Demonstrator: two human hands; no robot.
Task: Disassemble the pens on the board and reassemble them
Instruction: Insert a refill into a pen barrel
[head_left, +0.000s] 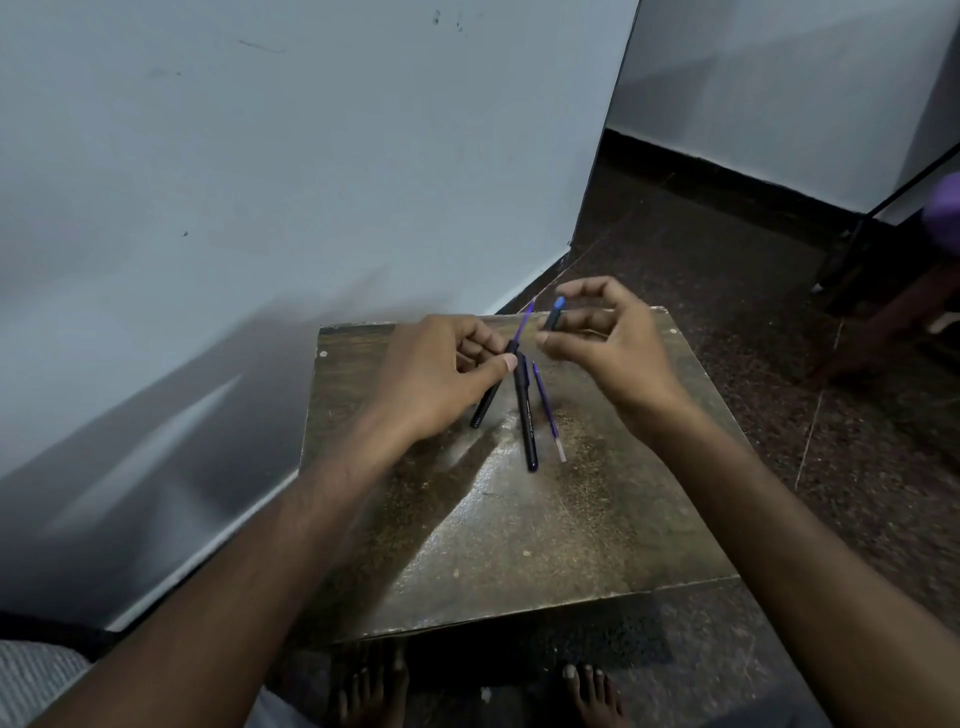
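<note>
A worn brown board (519, 519) lies in front of me. My left hand (436, 374) grips a black pen barrel (485, 402), and a purple refill (525, 319) sticks up out of its top end. My right hand (608, 343) pinches a small dark cap piece with a blue end (555, 314), held just right of the refill tip and apart from it. On the board between my hands lie a whole black pen (525, 415) and a loose purple refill (548, 413), side by side.
A pale wall rises to the left and behind the board. Dark speckled floor surrounds it on the right. My bare feet (467, 691) show below the board's near edge. Dark furniture legs (857, 270) stand at the far right.
</note>
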